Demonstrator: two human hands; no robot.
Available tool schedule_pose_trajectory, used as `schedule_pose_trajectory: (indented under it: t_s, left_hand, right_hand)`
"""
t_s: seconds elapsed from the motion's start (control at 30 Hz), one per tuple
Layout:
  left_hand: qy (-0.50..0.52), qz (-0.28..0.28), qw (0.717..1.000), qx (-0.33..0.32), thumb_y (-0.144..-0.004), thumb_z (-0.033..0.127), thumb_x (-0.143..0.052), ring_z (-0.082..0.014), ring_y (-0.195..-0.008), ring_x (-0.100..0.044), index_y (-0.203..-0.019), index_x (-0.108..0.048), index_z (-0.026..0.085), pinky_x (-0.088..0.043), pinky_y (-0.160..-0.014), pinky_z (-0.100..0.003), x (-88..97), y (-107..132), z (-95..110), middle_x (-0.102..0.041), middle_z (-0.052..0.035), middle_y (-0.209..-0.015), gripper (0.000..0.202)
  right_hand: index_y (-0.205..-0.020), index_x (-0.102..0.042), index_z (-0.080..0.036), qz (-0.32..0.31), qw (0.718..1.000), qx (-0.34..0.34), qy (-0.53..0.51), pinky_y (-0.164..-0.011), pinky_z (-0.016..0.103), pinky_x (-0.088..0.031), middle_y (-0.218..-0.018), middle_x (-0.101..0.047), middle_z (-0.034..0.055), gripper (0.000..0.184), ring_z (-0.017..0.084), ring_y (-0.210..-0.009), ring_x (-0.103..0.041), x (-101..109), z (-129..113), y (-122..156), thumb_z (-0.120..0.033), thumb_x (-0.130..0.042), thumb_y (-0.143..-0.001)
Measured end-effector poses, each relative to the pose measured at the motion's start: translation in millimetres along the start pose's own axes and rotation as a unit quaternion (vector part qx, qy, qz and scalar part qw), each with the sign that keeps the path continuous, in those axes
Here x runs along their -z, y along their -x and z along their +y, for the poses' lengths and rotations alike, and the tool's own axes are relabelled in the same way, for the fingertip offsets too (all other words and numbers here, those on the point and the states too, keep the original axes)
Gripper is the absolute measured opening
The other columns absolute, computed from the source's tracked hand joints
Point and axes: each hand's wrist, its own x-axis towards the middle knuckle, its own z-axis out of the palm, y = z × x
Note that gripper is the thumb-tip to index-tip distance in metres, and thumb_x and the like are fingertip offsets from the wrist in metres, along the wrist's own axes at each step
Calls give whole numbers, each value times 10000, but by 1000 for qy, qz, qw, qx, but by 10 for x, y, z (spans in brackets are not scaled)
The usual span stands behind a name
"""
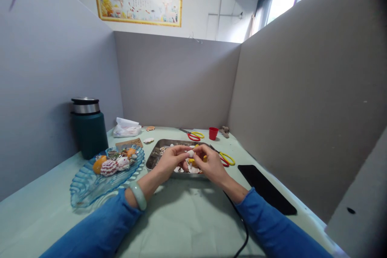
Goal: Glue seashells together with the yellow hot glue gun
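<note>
Both of my hands meet over a metal tray (155,148). Between their fingertips is a small white shell (191,153); its finer detail is too small to make out. My left hand (173,161) pinches it from the left, a pale green bangle (138,195) round the wrist. From the other side my right hand (211,164) pinches it with thumb and finger. Beneath them the tray holds white shell pieces (193,168) and some yellow bits, partly hidden by the hands.
On the left, a blue glass dish (87,187) carries several shells (109,167), near a dark green flask (90,133). Scissors (193,135), a red cup (213,133) and a tissue pack (127,128) stand behind. More scissors (226,158) and a black phone (266,187) lie right. Partitions (178,80) enclose the table.
</note>
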Motion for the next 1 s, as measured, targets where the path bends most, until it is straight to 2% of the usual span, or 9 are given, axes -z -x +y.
schedule_pose_trajectory:
  t_s: [0.13,0.43,0.77,1.0]
  left_hand:
    - [6,3,1000,4,-685,360,-711,-83,-440,-539,-1010,-617,111,-430,-466,-216,4,5,18,-628,-22,-655,420]
    - [-21,-16,1000,-5,-694,391,-697,-94,-430,-536,-1028,-614,104,-456,-475,-240,-18,-3,9,-609,0,-603,448]
    - [-8,12,1000,0,-676,389,-710,-91,-430,-532,-1005,-616,105,-439,-463,-224,-38,11,38,-590,10,-575,445]
    - [-20,5,1000,4,-679,409,-702,-96,-429,-527,-1009,-621,103,-436,-459,-230,-45,9,27,-587,10,-564,457]
  right_hand:
    - [-858,-590,-177,-3,1000,15,10,-592,234,-435,-726,-600,17,108,133,-646,-545,6,2,5,-242,-518,-812]
    - [-767,-576,-172,11,999,-31,-10,-561,236,-428,-665,-603,4,101,129,-588,-547,-1,-50,-2,-247,-518,-803]
    - [-827,-565,-183,13,1000,6,25,-547,224,-414,-692,-571,0,73,123,-595,-518,-24,-12,10,-241,-539,-791]
    - [-776,-581,-184,25,999,-18,40,-521,223,-391,-644,-570,-5,121,121,-565,-509,-38,-26,10,-284,-525,-816]
